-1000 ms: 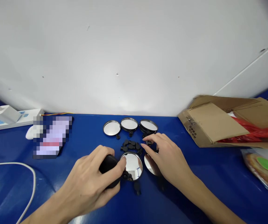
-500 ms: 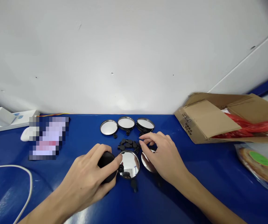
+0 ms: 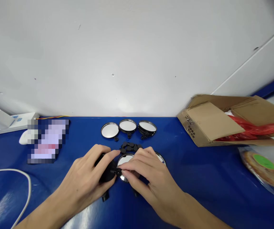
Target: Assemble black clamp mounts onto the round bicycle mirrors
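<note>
My left hand [image 3: 89, 173] is closed round a black-backed round mirror [image 3: 107, 173], tilted on edge. A short black arm with a small round knob [image 3: 118, 172] sticks out of it to the right. My right hand [image 3: 148, 178] has thumb and forefinger pinched against that knob; whether another small part is between them is hidden. Beneath and behind the right hand lie a face-up round mirror [image 3: 124, 159] and, to its right, another mirror [image 3: 161, 158], both partly covered. A black fitting [image 3: 105, 196] shows below my left hand.
At the back lie round mirrors [image 3: 110, 130], the rightmost ones stacked. Several small black fittings [image 3: 130, 147] sit before them. To the left are a blurred phone [image 3: 48, 140], power strip [image 3: 27, 119] and white cable [image 3: 29, 187]; to the right, a cardboard box [image 3: 213, 124] and wrapped round food [image 3: 263, 165].
My right hand has moved left and down from beside the black fittings to the knob of the held mirror. My left hand has shifted slightly left, still gripping that mirror.
</note>
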A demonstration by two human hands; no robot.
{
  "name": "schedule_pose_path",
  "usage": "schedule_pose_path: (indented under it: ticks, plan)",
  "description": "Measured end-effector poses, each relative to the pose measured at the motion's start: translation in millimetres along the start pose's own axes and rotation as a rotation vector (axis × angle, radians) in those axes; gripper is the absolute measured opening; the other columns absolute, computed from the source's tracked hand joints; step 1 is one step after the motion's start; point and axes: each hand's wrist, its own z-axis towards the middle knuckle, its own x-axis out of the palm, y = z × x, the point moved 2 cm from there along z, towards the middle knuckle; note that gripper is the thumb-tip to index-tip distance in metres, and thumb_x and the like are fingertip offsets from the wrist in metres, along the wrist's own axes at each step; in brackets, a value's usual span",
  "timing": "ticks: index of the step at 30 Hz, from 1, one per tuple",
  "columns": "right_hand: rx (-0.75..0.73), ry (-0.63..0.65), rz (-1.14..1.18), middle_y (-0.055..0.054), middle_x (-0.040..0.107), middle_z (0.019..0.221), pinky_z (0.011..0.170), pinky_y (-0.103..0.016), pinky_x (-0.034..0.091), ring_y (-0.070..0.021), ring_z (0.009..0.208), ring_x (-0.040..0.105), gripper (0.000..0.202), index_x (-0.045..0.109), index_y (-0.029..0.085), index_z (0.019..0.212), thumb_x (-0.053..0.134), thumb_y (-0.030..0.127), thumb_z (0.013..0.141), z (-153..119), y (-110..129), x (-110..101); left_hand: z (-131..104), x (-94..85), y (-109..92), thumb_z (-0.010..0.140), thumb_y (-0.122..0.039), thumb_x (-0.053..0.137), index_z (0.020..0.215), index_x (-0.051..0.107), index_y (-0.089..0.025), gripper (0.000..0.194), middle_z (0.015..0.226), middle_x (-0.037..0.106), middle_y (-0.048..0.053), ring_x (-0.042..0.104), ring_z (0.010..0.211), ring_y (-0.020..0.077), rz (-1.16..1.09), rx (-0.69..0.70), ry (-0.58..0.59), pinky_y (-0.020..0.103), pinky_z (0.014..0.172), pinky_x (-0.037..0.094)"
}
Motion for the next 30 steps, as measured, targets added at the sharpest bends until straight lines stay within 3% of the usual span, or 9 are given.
schedule_pose_path:
  ticks: [4, 8, 13, 15, 19, 23, 30]
  plan:
    - [0.000, -0.025, 0.027, 0.004, 0.081, 0.100, 0.093, -0.039, 0.044, -0.0159, 0.091, 0.071, 0.007, 0.079, 0.025, 0.115, 0.083, 0.029, 0.110, -0.9, 0.2, 2.3, -0.6, -2.5, -2.2, 0.119, -0.035, 0.062, 0.149, 0.060, -0.023, 0.033, 0.125, 0.068, 0.012, 0.078, 0.100, 0.0244, 0.015, 0.031, 0.008, 0.030, 0.068, 0.064]
    - [-0.077, -0.144, -0.041, 0.004, 0.079, 0.087, 0.085, -0.039, 0.045, -0.0158, 0.082, 0.069, 0.010, 0.078, 0.023, 0.105, 0.077, 0.026, 0.114, -1.2, 2.7, 6.2, -1.3, -4.8, -5.0, 0.122, -0.041, 0.060, 0.152, 0.061, -0.022, 0.035, 0.124, 0.067, 0.012, 0.075, 0.099, 0.0221, -0.005, 0.044, -0.004, 0.029, 0.070, 0.064]
    - [-0.144, -0.246, -0.130, 0.001, 0.081, 0.086, 0.082, -0.040, 0.050, -0.0182, 0.081, 0.070, 0.011, 0.080, 0.023, 0.109, 0.071, 0.023, 0.116, 0.7, 9.6, 1.2, -2.1, -4.4, -8.9, 0.119, -0.027, 0.067, 0.158, 0.058, -0.020, 0.041, 0.127, 0.070, 0.013, 0.076, 0.104, 0.0221, -0.040, 0.066, -0.120, 0.030, 0.079, 0.067]
    - [-0.188, -0.282, -0.149, 0.001, 0.082, 0.087, 0.081, -0.040, 0.051, -0.0183, 0.081, 0.071, 0.009, 0.080, 0.023, 0.114, 0.072, 0.020, 0.114, 3.2, 11.2, -6.5, -2.2, -2.4, -8.9, 0.117, -0.027, 0.070, 0.167, 0.050, -0.023, 0.054, 0.131, 0.071, 0.013, 0.078, 0.105, 0.0227, -0.102, -0.012, -0.146, 0.031, 0.081, 0.070]
    - [-0.293, -0.335, -0.327, 0.000, 0.086, 0.093, 0.083, -0.042, 0.051, -0.0189, 0.081, 0.072, 0.016, 0.078, 0.024, 0.123, 0.073, 0.014, 0.113, 13.1, 7.6, -27.8, -1.9, 0.9, -5.8, 0.113, -0.034, 0.071, 0.177, 0.033, -0.029, 0.074, 0.140, 0.070, 0.014, 0.078, 0.085, 0.0195, -0.194, -0.215, -0.189, 0.030, 0.064, 0.070]
    - [-0.386, -0.339, -0.652, -0.001, 0.088, 0.097, 0.087, -0.044, 0.048, -0.0211, 0.086, 0.074, 0.017, 0.079, 0.024, 0.124, 0.071, 0.013, 0.113, 29.8, -7.6, -46.4, -1.8, 0.0, -2.1, 0.112, -0.035, 0.069, 0.181, 0.026, -0.030, 0.081, 0.144, 0.067, 0.015, 0.079, 0.094, 0.0247, -0.146, -0.302, -0.205, 0.040, 0.072, 0.072]
    - [-0.460, -0.185, -0.940, -0.003, 0.087, 0.094, 0.093, -0.046, 0.044, -0.0225, 0.088, 0.068, 0.027, 0.081, 0.020, 0.117, 0.056, 0.010, 0.118, 54.2, -37.9, -44.7, -3.5, 1.4, 1.0, 0.112, -0.038, 0.068, 0.180, 0.023, -0.033, 0.082, 0.144, 0.066, 0.012, 0.077, 0.088, 0.0217, -0.202, -0.412, -0.117, 0.033, 0.060, 0.069]
